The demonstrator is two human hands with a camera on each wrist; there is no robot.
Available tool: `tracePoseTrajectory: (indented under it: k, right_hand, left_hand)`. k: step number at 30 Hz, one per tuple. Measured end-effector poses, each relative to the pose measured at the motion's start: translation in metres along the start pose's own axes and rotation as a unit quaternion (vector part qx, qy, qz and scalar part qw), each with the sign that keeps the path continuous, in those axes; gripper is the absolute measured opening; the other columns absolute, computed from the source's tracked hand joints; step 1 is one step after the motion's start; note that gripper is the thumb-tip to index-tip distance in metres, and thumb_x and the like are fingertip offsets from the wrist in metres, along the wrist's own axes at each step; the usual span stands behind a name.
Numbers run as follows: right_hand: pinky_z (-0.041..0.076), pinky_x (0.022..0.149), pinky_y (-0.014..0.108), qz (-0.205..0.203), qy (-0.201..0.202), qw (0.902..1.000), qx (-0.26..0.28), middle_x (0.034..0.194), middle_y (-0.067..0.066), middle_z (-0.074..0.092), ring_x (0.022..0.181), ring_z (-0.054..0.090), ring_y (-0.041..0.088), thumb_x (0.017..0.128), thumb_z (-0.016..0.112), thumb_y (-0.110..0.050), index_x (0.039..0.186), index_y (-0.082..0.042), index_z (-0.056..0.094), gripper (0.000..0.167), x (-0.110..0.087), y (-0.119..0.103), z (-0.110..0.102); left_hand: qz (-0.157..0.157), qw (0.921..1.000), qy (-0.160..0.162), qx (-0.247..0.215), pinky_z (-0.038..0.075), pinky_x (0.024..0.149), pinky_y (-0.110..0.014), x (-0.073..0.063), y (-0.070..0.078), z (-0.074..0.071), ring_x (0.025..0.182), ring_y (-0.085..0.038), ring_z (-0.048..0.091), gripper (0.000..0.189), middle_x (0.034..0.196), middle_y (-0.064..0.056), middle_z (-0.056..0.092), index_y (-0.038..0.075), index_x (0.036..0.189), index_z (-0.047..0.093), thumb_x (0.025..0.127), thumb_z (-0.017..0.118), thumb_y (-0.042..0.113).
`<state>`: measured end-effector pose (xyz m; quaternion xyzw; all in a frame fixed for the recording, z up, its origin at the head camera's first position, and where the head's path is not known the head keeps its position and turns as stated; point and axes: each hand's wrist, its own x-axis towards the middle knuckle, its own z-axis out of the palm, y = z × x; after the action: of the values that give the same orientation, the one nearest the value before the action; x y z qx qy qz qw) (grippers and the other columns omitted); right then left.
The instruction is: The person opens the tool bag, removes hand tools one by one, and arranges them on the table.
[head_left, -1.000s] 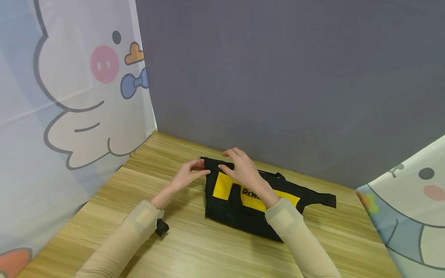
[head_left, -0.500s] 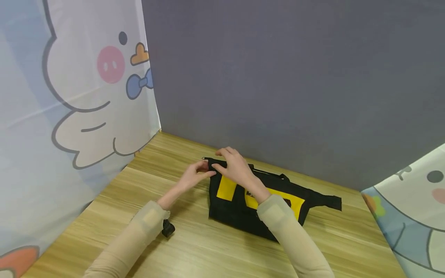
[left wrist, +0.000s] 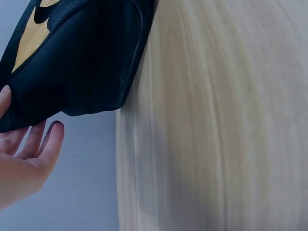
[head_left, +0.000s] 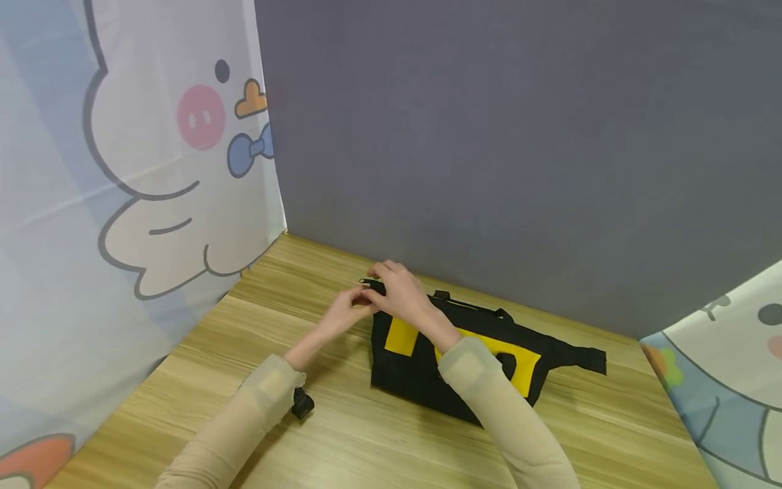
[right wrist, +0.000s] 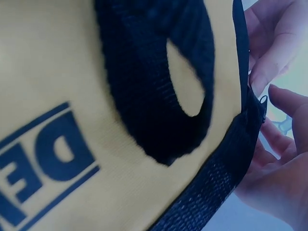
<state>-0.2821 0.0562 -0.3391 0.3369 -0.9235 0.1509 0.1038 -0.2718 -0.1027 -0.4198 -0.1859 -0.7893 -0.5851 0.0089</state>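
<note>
A black and yellow tool bag (head_left: pixel 400 377) lies at the back of the table, with part of its lettering showing in the right wrist view. My left hand (head_left: pixel 342 314) pinches its upper left corner. In the left wrist view, the thumb lies on one side of the black fabric and the fingers (left wrist: pixel 53 139) on the other. Over that same corner is my right hand (head_left: pixel 400 292), its thumb and fingers spread apart. A small zipper pull (right wrist: pixel 263 101) sits at the corner, right by the right thumb tip. The left hand partly overlaps the right.
A grey panel (head_left: pixel 489 149) stands behind the wooden table (head_left: pixel 342 441). Cartoon-printed sheets (head_left: pixel 165 163) flank it on the left and right. A black strap end (head_left: pixel 592 360) sticks out from the bag's right side. Near the left forearm is a small black object (head_left: pixel 302 404).
My right hand has slid left along the bag's top edge to the corner, where it now meets the left hand. The left hand keeps its hold. The whole view has shifted slightly.
</note>
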Motion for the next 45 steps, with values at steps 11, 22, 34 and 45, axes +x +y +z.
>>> tracePoseTrajectory:
  k: [11, 22, 34, 45]
  right_hand:
    - [0.058, 0.081, 0.036, -0.002, 0.012, 0.9999, -0.01, 0.104, 0.008, 0.07, 0.096, 0.066, 0.024, 0.094, 0.068, -0.017, 0.108, -0.01, 0.072, 0.016, 0.01, -0.001, 0.007]
    - [0.058, 0.076, 0.033, -0.006, 0.024, 0.9997, -0.009, 0.099, 0.006, 0.071, 0.092, 0.067, 0.023, 0.096, 0.065, -0.018, 0.104, -0.009, 0.074, 0.014, 0.011, -0.002, 0.001]
    - [0.057, 0.072, 0.031, 0.001, 0.041, 0.9991, -0.014, 0.094, 0.004, 0.07, 0.087, 0.066, 0.021, 0.092, 0.071, -0.018, 0.1, -0.01, 0.073, 0.011, 0.005, 0.001, -0.01]
    - [0.051, 0.065, 0.027, -0.001, 0.043, 0.9989, -0.022, 0.088, 0.003, 0.065, 0.076, 0.058, 0.016, 0.093, 0.07, -0.02, 0.096, -0.011, 0.07, 0.009, 0.001, 0.005, -0.014]
  left_hand:
    - [0.006, 1.0, -0.001, 0.005, 0.051, 0.1, -0.048, 0.004, -0.005, 0.004, 0.115, -0.037, 0.062, 0.033, 0.122, -0.024, 0.067, -0.007, 0.124, 0.062, 0.098, 0.061, 0.014]
    - [-0.004, 1.0, -0.001, -0.001, 0.053, 0.097, -0.045, 0.007, -0.005, 0.003, 0.116, -0.036, 0.061, 0.031, 0.122, -0.021, 0.068, -0.002, 0.123, 0.065, 0.098, 0.062, 0.017]
    - [-0.009, 0.9999, -0.009, -0.003, 0.052, 0.097, -0.046, 0.008, -0.004, 0.0, 0.114, -0.032, 0.064, 0.027, 0.111, -0.015, 0.071, 0.004, 0.112, 0.069, 0.098, 0.064, 0.027]
    - [-0.022, 0.9997, -0.004, 0.005, 0.054, 0.093, -0.039, 0.01, -0.002, -0.002, 0.107, -0.026, 0.066, 0.03, 0.115, -0.012, 0.072, 0.007, 0.118, 0.069, 0.097, 0.065, 0.028]
